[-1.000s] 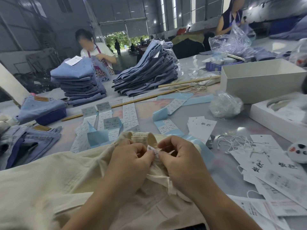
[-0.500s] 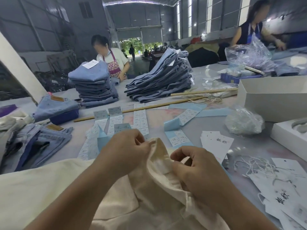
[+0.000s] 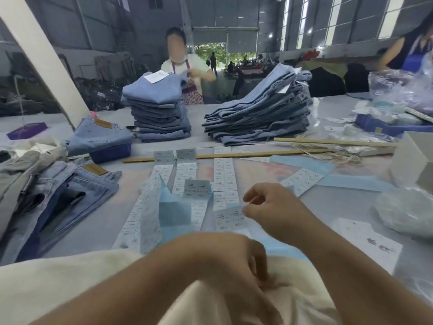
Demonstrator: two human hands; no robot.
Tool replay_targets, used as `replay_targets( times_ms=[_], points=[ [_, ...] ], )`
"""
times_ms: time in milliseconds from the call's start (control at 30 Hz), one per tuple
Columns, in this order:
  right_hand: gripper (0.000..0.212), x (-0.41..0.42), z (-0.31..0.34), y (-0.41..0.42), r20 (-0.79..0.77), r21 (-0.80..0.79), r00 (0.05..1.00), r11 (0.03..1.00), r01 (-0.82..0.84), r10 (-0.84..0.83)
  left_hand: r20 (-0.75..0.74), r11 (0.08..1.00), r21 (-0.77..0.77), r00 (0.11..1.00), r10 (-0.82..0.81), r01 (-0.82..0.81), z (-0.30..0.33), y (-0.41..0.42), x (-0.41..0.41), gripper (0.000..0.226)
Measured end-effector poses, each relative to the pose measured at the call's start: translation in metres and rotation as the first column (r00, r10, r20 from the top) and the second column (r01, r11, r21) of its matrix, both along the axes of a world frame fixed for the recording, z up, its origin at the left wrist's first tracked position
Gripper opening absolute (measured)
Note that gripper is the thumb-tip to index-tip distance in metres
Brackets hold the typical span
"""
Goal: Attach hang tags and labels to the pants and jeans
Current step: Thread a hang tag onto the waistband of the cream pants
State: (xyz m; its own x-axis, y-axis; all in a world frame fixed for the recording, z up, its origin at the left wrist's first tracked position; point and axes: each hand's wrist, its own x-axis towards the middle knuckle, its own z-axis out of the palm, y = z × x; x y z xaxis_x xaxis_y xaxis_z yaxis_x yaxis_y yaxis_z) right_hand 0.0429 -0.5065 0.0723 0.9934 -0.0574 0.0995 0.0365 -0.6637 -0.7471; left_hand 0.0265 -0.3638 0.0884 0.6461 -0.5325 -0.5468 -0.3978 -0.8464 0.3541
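Head view of a tagging table. At the bottom of the frame lie the cream pants (image 3: pixel 58 285), spread across the lower left and centre. The left hand (image 3: pixel 236 259) lies at lower centre with its fingers curled down into the cream cloth, gripping a fold of it. The right hand (image 3: pixel 274 207) is raised at centre right, above the table, its fingers loosely curled with thumb and forefinger close together; motion blur hides whether anything is pinched between them. Its fingertips are just beside a sheet of printed labels (image 3: pixel 230 218).

More label strips (image 3: pixel 225 177) run in rows across the middle of the frame, some on pale blue backing paper (image 3: pixel 174 212) that stands folded upright. White hang tags (image 3: pixel 367 242) lie at lower right, near a clear plastic bag (image 3: pixel 407 212). Opened jeans (image 3: pixel 70 191) lie at the left edge. Two stacks of folded jeans stand in the upper centre: a square stack (image 3: pixel 159 109) and a slanting stack (image 3: pixel 260 113). A wooden stick (image 3: pixel 234 156) lies across the table in front of them. A white box (image 3: pixel 412 160) stands at the right edge. A person in an apron (image 3: pixel 192 73) stands behind the square stack.
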Motion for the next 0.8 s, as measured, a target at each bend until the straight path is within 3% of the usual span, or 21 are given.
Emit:
replay_targets(
  times_ms=[67, 100, 167, 233, 267, 300, 367, 433, 533, 667, 800],
  points=[
    [0.008, 0.023, -0.019, 0.011, -0.075, -0.065, 0.997, 0.998, -0.006, 0.001, -0.002, 0.999, -0.027, 0.999, 0.034, -0.034, -0.028, -0.008, 0.009, 0.028],
    [0.008, 0.034, -0.03, 0.015, -0.124, -0.117, 0.992, 0.993, -0.014, 0.0, -0.011, 1.0, -0.018, 1.0, -0.013, 0.013, -0.037, -0.01, 0.015, 0.031],
    [0.007, 0.048, -0.053, 0.018, -0.282, -0.248, 0.959, 0.966, -0.076, 0.003, -0.175, 0.997, -0.073, 0.984, -0.045, 0.032, -0.041, -0.01, 0.036, 0.031],
    [0.012, 0.054, -0.074, 0.018, -0.45, -0.348, 0.893, 0.923, -0.166, -0.009, -0.42, 0.985, -0.134, 0.907, 0.041, -0.107, -0.033, -0.001, 0.06, 0.017],
    [0.017, 0.055, -0.082, 0.017, -0.503, -0.375, 0.864, 0.907, -0.191, -0.026, -0.461, 0.976, -0.133, 0.883, 0.091, -0.17, -0.033, 0.002, 0.073, 0.014],
    [0.019, 0.054, -0.089, 0.015, -0.533, -0.391, 0.844, 0.901, -0.186, -0.056, -0.392, 0.975, -0.105, 0.91, 0.138, -0.194, -0.038, 0.007, 0.084, 0.013],
    [0.008, 0.052, -0.097, 0.011, -0.532, -0.407, 0.837, 0.905, -0.124, -0.125, 0.017, 0.976, -0.038, 0.976, 0.215, -0.214, -0.065, 0.01, 0.106, 0.011],
    [0.013, 0.053, -0.101, 0.009, -0.505, -0.418, 0.848, 0.905, -0.079, -0.159, 0.334, 0.946, -0.11, 0.885, 0.325, -0.306, -0.098, 0.012, 0.111, 0.007],
    [0.004, 0.059, -0.101, 0.014, -0.499, -0.431, 0.854, 0.897, -0.097, -0.147, 0.419, 0.901, -0.209, 0.798, 0.433, -0.379, -0.136, 0.016, 0.111, 0.004],
    [0.027, 0.066, -0.108, 0.011, -0.467, -0.463, 0.866, 0.884, -0.066, -0.18, 0.421, 0.94, -0.203, 0.842, 0.336, -0.274, -0.152, 0.011, 0.122, 0.019],
    [0.032, 0.07, -0.112, 0.008, -0.447, -0.54, 0.872, 0.837, -0.085, -0.199, 0.468, 0.978, -0.117, 0.859, 0.209, -0.174, -0.156, 0.011, 0.124, 0.046]
  ],
)
